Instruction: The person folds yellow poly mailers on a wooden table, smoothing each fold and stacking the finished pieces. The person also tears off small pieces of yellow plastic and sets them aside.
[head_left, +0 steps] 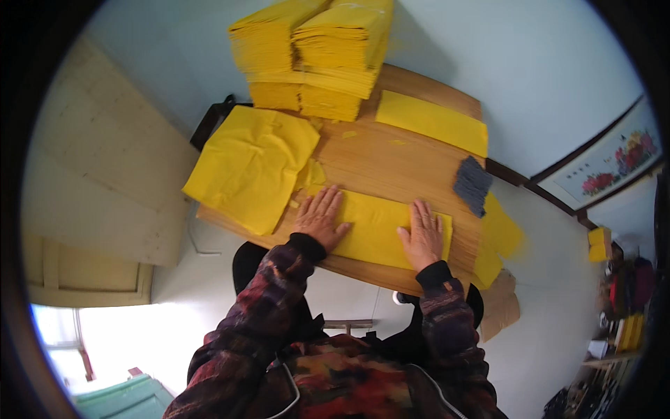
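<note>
A folded yellow paper strip lies flat along the near edge of the wooden table. My left hand rests palm down on its left end, fingers stretched out and pointing away from me. On its right end lies my right hand, also flat, with the fingers extended and the thumb apart. Just left of my left hand spreads a larger creased yellow sheet, which hangs slightly past the table's left edge. Small torn yellow scraps are scattered between that sheet and the strip.
Tall stacks of folded yellow paper stand at the back against the wall. Another yellow strip lies at the far right, and a dark grey cloth sits on the right edge. Beyond it are yellow sheets and brown cardboard.
</note>
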`<state>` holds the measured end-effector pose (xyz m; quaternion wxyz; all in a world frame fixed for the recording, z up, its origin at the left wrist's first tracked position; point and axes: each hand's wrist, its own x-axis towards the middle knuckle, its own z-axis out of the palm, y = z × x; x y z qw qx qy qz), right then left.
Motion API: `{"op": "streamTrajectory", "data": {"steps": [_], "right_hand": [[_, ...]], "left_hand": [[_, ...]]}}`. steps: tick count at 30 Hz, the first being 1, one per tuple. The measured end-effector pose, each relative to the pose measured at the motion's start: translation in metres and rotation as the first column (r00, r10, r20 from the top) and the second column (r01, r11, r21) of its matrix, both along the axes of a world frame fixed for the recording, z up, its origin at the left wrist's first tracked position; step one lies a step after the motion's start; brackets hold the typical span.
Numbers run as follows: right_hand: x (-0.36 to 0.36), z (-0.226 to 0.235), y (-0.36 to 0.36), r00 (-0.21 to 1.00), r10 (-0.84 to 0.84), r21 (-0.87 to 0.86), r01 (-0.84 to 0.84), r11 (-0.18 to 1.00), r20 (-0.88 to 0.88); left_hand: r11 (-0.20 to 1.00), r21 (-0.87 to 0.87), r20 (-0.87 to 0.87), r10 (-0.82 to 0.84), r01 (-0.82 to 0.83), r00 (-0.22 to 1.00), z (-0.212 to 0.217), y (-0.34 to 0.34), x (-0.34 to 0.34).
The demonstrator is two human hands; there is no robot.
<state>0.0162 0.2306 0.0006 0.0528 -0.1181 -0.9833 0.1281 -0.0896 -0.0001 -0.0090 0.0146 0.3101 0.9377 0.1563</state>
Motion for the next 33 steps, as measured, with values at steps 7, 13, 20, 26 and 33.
{"op": "streamTrajectory", "data": {"steps": [7, 13, 20, 26, 33], "right_hand": [[-0.021, -0.002, -0.089, 0.955, 0.244, -0.066, -0.258, 0.964, -0.172], [-0.014, -0.011, -0.070, 0.969, 0.132, -0.141, -0.163, 0.976, -0.209], [0.028, -0.003, -0.007, 0.901, -0.185, -0.199, 0.113, 0.973, -0.392], [0.031, -0.017, 0.050, 0.842, -0.448, -0.302, 0.361, 0.882, -0.302], [0.016, -0.008, 0.055, 0.860, -0.468, -0.300, 0.401, 0.866, -0.203]], "left_hand": [[0.999, -0.043, -0.039, 0.005, -0.007, 0.999, -0.009, 0.002, -0.003], [0.999, -0.034, -0.106, -0.028, 0.024, 0.994, -0.016, -0.001, -0.005], [0.998, -0.056, -0.114, -0.021, 0.015, 0.993, -0.015, -0.001, -0.002], [0.998, -0.069, -0.127, -0.007, -0.002, 0.992, -0.011, 0.001, 0.001], [0.999, -0.044, -0.136, 0.009, -0.015, 0.991, -0.012, 0.001, 0.004]]}}
